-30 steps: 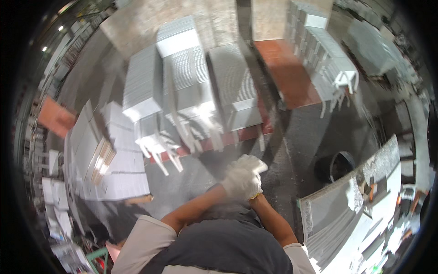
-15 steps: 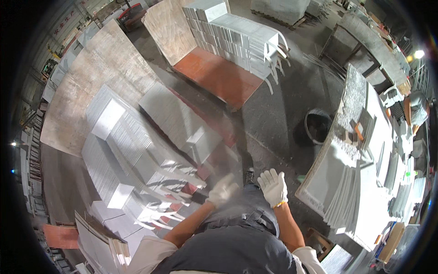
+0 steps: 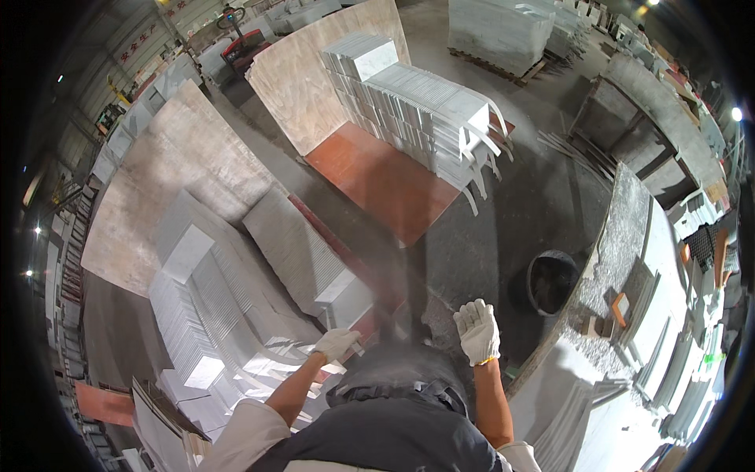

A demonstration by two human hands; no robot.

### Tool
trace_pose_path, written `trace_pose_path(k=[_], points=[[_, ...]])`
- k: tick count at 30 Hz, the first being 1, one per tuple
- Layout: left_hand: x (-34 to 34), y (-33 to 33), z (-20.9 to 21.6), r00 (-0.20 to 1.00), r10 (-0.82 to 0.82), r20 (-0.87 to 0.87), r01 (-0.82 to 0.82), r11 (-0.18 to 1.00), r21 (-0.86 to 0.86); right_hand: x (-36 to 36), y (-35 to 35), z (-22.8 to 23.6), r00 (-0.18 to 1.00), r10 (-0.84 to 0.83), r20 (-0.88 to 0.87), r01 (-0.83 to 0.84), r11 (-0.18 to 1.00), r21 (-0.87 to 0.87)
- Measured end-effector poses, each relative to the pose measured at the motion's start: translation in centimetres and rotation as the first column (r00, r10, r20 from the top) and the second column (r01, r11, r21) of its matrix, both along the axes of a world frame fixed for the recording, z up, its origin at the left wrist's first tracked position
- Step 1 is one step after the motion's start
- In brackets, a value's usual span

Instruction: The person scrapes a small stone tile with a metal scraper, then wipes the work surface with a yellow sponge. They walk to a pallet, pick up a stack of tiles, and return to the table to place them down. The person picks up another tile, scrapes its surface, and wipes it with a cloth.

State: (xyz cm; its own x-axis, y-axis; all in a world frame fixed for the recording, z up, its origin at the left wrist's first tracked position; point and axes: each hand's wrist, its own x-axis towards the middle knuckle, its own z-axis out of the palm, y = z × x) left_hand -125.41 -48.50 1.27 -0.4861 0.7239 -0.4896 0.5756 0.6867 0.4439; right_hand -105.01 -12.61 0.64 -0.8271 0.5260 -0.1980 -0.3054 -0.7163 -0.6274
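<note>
My left hand (image 3: 338, 344), in a white knit glove, hovers in front of the near ends of the stacked pale slabs (image 3: 212, 275) on the left. Its fingers are loosely stretched toward the right, and I see nothing held in them. White strips (image 3: 271, 363) stick out from the slab ends close to that wrist. My right hand (image 3: 477, 332), gloved alike with a yellowish cuff, is raised over the floor to the right of my body. Its fingers lie side by side and slightly bent, with nothing in them.
A lower slab row (image 3: 303, 252) stands beside the left stack, against a wooden board (image 3: 173, 153). Ahead, another slab stack (image 3: 417, 102) rests on a reddish base (image 3: 385, 181). To the right are a black bucket (image 3: 552, 282) and a worktable (image 3: 602, 259) with pale strips.
My view has tilted upward, so the stacks sit lower in it. My left hand has moved left toward the slab ends. The right hand's fingers have drawn together from a spread.
</note>
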Motion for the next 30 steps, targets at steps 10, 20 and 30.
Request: trace_pose_path(k=[10,20,30], points=[[-5.7,0.7,-6.2,0.985,-0.095,0.143,0.135,0.942,-0.307,-7.2,6.3,-3.7,0.994,-0.006,0.109,0.038,0.955,-0.293],[-22.5,10.8,-12.5,0.724,0.617,0.308,-0.573,0.787,-0.23,-24.3,19.9,0.4,0.989,0.106,0.099,-0.081,0.969,-0.234],[-33.4,32.0,-0.2,0.508,0.673,0.538,-0.748,0.654,-0.112,-37.4,29.4,-1.2,0.966,0.219,0.136,-0.215,0.976,-0.046]])
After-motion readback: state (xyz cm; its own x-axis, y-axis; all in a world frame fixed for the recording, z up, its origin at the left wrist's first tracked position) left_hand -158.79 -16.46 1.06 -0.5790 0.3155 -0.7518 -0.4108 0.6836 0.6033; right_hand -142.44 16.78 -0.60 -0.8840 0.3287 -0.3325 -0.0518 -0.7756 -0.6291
